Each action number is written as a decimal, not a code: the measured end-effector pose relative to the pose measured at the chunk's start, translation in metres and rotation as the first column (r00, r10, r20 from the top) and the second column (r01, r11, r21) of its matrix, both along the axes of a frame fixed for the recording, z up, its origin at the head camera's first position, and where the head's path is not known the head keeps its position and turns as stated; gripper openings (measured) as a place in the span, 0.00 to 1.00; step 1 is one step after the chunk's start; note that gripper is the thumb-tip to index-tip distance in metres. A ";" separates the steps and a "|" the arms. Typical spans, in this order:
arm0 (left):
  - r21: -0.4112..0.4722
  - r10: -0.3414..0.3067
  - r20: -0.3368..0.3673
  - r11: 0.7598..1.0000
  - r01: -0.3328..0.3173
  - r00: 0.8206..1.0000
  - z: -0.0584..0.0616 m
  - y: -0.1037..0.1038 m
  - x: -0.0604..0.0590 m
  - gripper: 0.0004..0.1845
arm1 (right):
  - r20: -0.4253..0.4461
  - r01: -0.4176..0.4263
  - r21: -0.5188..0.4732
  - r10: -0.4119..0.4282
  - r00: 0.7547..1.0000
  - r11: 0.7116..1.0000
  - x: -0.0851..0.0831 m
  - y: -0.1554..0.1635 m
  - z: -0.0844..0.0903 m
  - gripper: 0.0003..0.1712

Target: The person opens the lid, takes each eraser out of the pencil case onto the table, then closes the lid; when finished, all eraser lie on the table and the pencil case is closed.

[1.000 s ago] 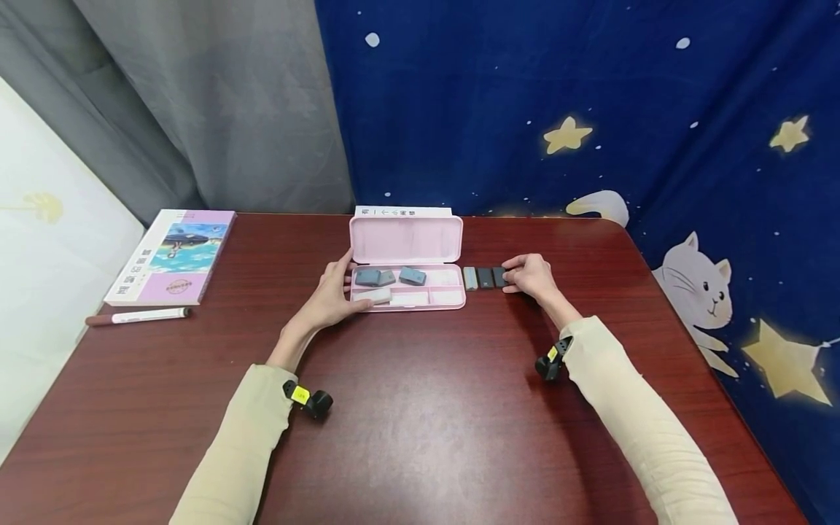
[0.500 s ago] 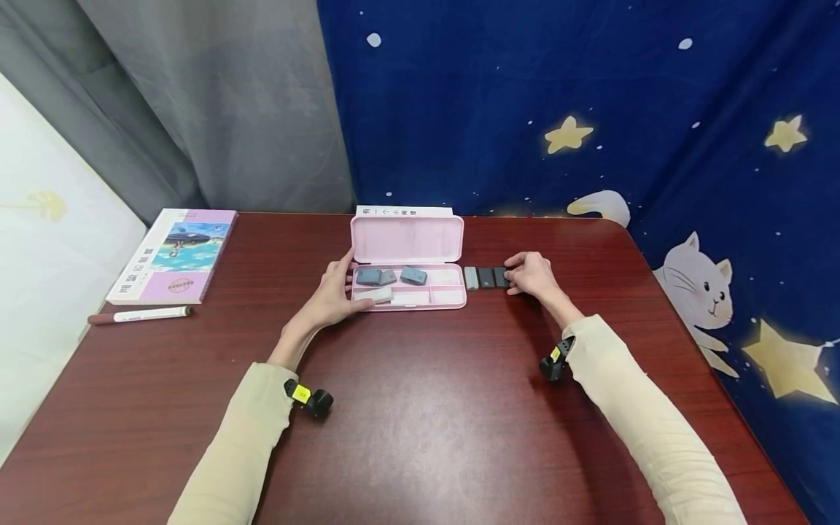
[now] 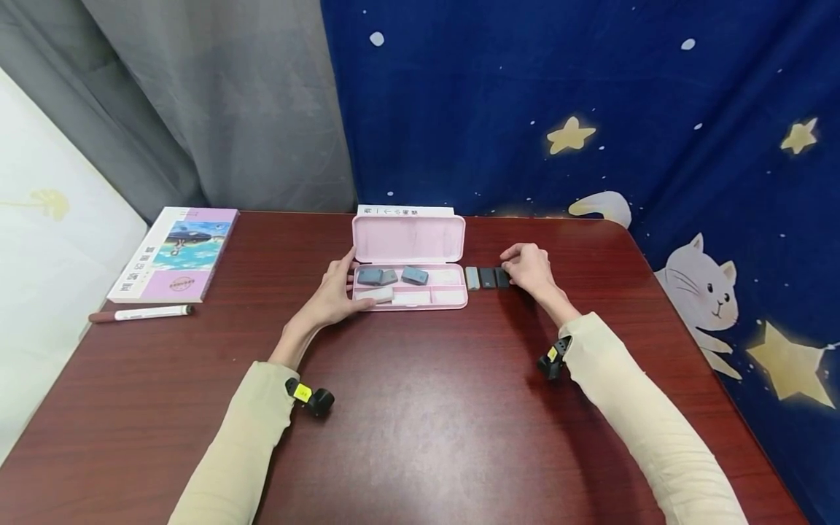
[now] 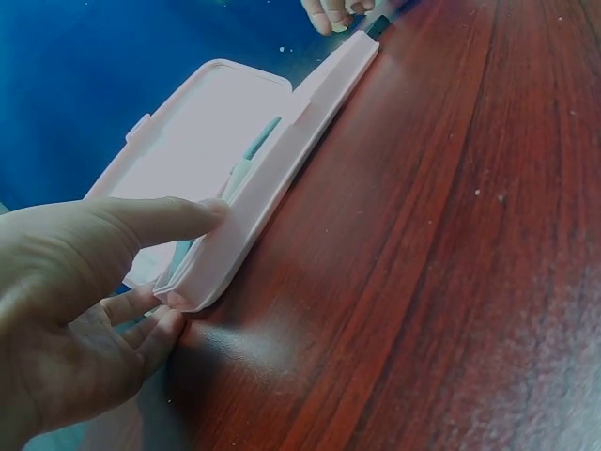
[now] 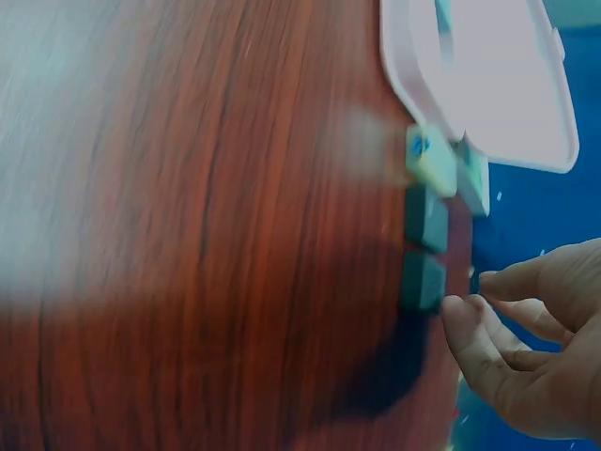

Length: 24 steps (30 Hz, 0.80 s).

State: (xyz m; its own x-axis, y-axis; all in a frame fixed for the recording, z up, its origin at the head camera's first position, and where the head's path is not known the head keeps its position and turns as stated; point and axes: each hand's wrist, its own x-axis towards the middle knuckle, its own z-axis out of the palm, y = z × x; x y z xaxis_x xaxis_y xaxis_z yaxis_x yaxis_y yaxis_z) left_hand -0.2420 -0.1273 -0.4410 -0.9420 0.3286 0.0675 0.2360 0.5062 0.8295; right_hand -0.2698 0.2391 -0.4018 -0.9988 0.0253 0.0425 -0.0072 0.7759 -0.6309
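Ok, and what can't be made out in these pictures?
Left wrist: contents of the open pink plastic case, mostly hidden by its near wall.
Head: the white printed item, mostly hidden behind the case's lid; marking on the dark rectangular block mid-row beside the case, too small.
Right wrist: most of the case, cut off by the top edge; whether the bare right hand touches the dark end block, too blurred.

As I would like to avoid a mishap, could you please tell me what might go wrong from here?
The right hand has its fingertips close beside the end block, so a nudge could push it into its neighbour and skew the row. The left hand grips the case at one end; a tug might shift the blocks inside, some of which lie askew. The lid stands raised, so a bump could perhaps tip it shut.
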 end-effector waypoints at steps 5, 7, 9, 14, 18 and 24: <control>-0.007 -0.002 -0.002 1.000 0.002 1.000 0.000 0.000 0.000 0.58 | -0.019 -0.072 0.012 0.072 0.997 0.997 0.002 -0.023 0.006 0.09; -0.008 -0.003 -0.005 1.000 0.003 1.000 0.000 0.000 0.000 0.58 | -0.020 -0.102 0.015 0.102 0.995 0.995 0.002 -0.031 0.007 0.09; -0.003 -0.004 -0.006 1.000 0.004 1.000 0.001 0.000 0.000 0.58 | -0.024 -0.120 0.012 0.120 0.992 0.993 0.003 -0.038 0.009 0.09; 0.002 -0.007 -0.012 1.000 0.007 1.000 0.001 0.000 0.000 0.58 | -0.055 -0.154 0.006 0.154 0.987 0.988 0.004 -0.054 0.007 0.08; -0.003 -0.002 -0.006 1.000 0.002 1.000 0.001 -0.001 0.000 0.58 | -0.067 -0.195 -0.003 0.195 0.979 0.981 0.005 -0.070 0.001 0.09; -0.006 -0.003 -0.003 1.000 0.003 1.000 0.000 0.000 0.000 0.59 | -0.060 -0.228 -0.026 0.226 0.972 0.973 0.002 -0.095 -0.006 0.09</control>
State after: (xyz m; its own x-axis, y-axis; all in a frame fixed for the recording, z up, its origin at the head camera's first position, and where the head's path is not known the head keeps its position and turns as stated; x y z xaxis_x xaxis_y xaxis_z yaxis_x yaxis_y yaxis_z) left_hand -0.2418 -0.1277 -0.4405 -0.9410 0.3314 0.0686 0.2400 0.5104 0.8258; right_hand -0.2677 0.1437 -0.4078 -0.9745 -0.1998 0.1020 -0.2174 0.7292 -0.6489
